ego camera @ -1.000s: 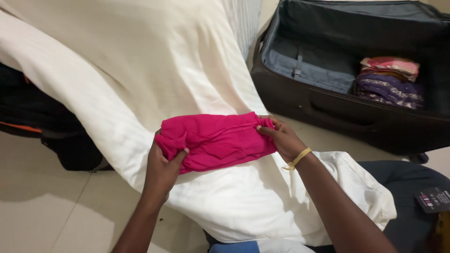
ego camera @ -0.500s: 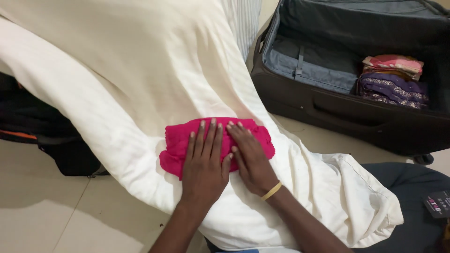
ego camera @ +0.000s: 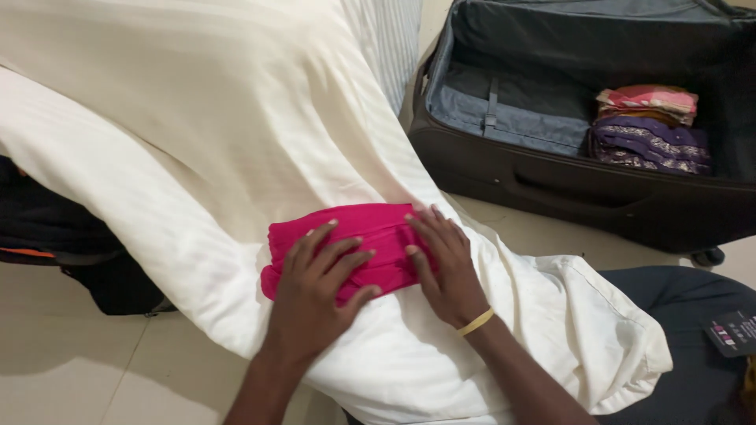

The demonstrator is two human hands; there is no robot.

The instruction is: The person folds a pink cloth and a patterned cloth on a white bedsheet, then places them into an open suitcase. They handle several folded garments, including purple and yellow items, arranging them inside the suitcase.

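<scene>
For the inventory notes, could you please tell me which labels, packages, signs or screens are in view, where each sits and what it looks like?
Small dark card or tag: at the right edge, lying on dark fabric beside the cream sheet; roughly rectangular, black with small pink and white markings.
No packages, signs or screens show elsewhere, neither in the open suitcase nor near the hands.

Both hands lie flat, fingers spread, on a folded pink garment [ego camera: 362, 236] near the lower centre of the frame. The left hand [ego camera: 315, 291] covers its left half, the right hand [ego camera: 445, 264], with a yellow band [ego camera: 476, 321] at the wrist, its right end. The garment rests on a cream sheet [ego camera: 197, 118]. An open dark suitcase [ego camera: 567, 185] at upper right holds folded clothes [ego camera: 650, 126].
</scene>
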